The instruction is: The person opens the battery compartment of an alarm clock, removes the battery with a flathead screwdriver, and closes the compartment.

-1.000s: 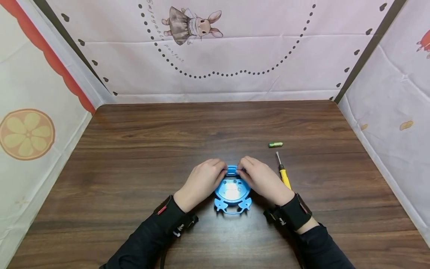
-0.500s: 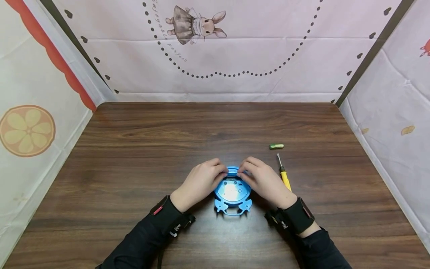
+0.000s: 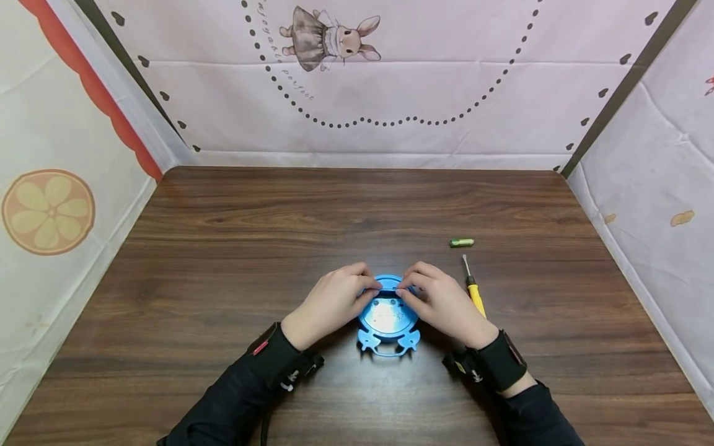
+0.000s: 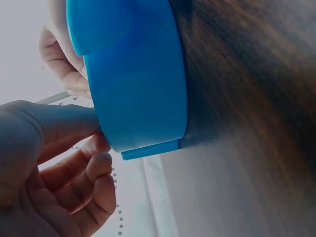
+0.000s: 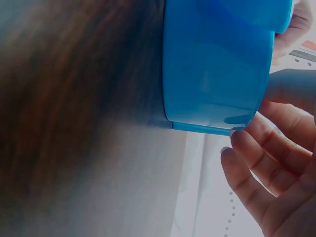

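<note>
A round blue plastic case (image 3: 388, 319), like a small clock lying on its face, sits on the table with animal-shaped feet toward the person. A dark slot (image 3: 387, 294) crosses its back near the far end. From the left, my left hand (image 3: 334, 301) pinches at the far part of the case, thumb and forefinger beside the slot. Mirroring it, my right hand (image 3: 443, 303) pinches at the slot's right side. Both wrist views show the case's smooth side wall (image 4: 138, 84) and fingertips at its upper edge; I cannot tell whether they hold a separate small part.
Beyond the right hand lies a green battery (image 3: 462, 243). A screwdriver with a yellow handle (image 3: 476, 298) lies beside that hand, its tip pointing away. Printed cloth (image 3: 357, 118) hangs behind the wooden table (image 3: 268, 217) and along both sides.
The head view has shifted slightly. Both hands stay at the far part of the blue case with only small finger movements, and the dark slot shows a little more plainly between them.
</note>
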Demonstrator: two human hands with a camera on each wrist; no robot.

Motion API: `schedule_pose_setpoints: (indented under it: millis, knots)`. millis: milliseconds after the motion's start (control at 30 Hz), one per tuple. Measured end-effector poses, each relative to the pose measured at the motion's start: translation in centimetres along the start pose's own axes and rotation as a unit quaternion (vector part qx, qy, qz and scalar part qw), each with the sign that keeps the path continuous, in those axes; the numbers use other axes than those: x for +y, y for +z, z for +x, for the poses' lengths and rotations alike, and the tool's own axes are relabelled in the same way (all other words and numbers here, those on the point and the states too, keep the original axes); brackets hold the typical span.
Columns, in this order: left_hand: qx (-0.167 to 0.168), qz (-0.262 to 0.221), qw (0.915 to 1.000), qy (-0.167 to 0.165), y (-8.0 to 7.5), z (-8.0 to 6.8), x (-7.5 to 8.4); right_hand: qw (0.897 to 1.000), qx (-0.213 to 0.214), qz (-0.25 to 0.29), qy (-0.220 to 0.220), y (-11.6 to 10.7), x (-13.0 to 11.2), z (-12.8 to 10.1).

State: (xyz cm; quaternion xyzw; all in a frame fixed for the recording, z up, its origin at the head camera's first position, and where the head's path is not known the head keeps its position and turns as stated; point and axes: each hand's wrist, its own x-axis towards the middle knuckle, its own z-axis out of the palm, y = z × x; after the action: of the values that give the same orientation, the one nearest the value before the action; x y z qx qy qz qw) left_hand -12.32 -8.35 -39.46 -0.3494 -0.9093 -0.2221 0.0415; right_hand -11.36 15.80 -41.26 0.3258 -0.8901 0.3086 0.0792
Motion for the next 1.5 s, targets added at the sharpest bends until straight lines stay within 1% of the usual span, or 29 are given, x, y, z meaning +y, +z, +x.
schedule_pose_setpoints:
  millis: [200,367,667,833,967,1067,1500]
  knots:
    - [-0.014,0.002,0.9999,-0.002,-0.20,-0.08,0.04,1.000,0.001,0.002,0.000,0.02,0.18,-0.10]
    - [-0.029,-0.009,0.9994,-0.016,-0.38,-0.04,0.11,1.000,-0.001,0.006,0.007,-0.02,0.16,-0.17]
    - [-0.018,-0.013,0.9993,-0.031,-0.04,0.18,-0.11,0.999,-0.004,0.024,0.027,0.08,0.16,-0.19]
    - [-0.025,-0.039,0.9982,-0.037,0.10,0.30,-0.45,0.998,-0.005,0.036,0.042,0.14,0.23,-0.16]
    - [-0.033,-0.063,0.9966,-0.042,0.00,0.35,-0.60,0.998,-0.006,0.045,0.045,0.21,0.35,-0.16]
    - [-0.037,-0.073,0.9957,-0.042,-0.09,0.38,-0.63,0.998,-0.004,0.047,0.046,0.23,0.39,-0.15]
    - [-0.048,-0.074,0.9950,-0.048,-0.09,0.39,-0.58,0.997,-0.023,0.037,0.063,0.21,0.38,-0.25]
